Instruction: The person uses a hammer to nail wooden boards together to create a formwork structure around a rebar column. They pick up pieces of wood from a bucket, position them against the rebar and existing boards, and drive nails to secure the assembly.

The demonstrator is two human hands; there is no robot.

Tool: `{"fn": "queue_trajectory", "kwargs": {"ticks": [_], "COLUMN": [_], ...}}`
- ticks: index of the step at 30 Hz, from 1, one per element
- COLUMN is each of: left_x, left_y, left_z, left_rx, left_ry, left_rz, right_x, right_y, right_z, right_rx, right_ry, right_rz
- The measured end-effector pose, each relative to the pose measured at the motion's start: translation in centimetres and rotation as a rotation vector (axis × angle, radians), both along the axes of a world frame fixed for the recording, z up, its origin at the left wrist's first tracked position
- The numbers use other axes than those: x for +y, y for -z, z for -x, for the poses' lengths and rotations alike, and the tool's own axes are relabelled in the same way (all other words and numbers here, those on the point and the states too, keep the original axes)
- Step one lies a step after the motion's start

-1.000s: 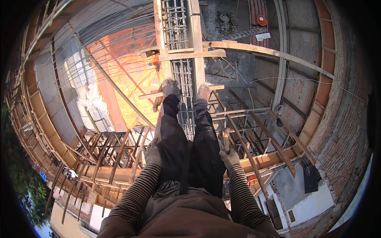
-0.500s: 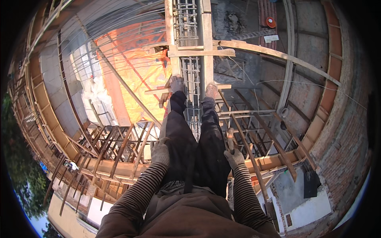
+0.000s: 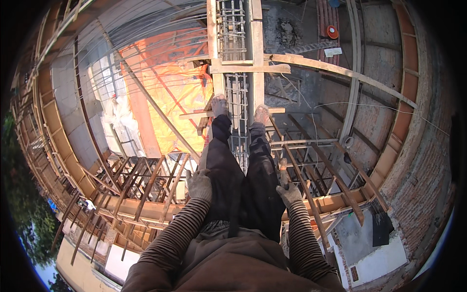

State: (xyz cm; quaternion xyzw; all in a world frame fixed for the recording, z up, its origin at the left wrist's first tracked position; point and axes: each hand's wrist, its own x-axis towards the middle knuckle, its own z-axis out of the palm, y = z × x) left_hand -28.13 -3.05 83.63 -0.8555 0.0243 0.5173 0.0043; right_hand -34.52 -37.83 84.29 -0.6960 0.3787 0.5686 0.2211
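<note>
My left hand [image 3: 200, 186], in a pale knit glove, hangs beside my left thigh. Its thumb stands apart from loosely bent fingers, and nothing shows in it. Beside my right thigh, my gloved right hand [image 3: 290, 194] is closed around a wooden-handled hammer [image 3: 283, 165]; the end inside the hand is mostly hidden. Under me runs a beam form with a steel rebar cage [image 3: 237, 95] between two boards. My left foot [image 3: 219, 104] rests on the left board [image 3: 212, 29], my right foot [image 3: 261, 114] on the right board [image 3: 256, 44].
A short wooden crosspiece [image 3: 250, 69] spans the form ahead of my feet. Far below on the left lies an orange tarp [image 3: 180, 92]. Wooden props [image 3: 146, 187] stand on both sides. A long timber [image 3: 335, 70] reaches right toward a brick wall [image 3: 413, 194]. An orange bucket [image 3: 332, 32] sits beyond.
The view has shifted slightly, so the beam and my legs sit a little lower and further right. Both hands stay beside my thighs, the right one still around the hammer.
</note>
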Motion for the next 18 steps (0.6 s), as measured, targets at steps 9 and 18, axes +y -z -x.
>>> {"fn": "queue_trajectory", "kwargs": {"ticks": [9, 18], "left_x": [1.1, 1.7], "left_y": [1.3, -0.2], "left_z": [2.1, -0.2], "left_rx": [-0.153, -0.005], "left_ry": [-0.025, 0.032], "left_rz": [0.033, 0.115], "right_x": [-0.3, 0.4], "right_y": [0.8, 0.3], "right_z": [0.8, -0.2], "right_rx": [0.005, 0.036], "right_ry": [0.011, -0.012], "right_rz": [0.01, 0.017]}}
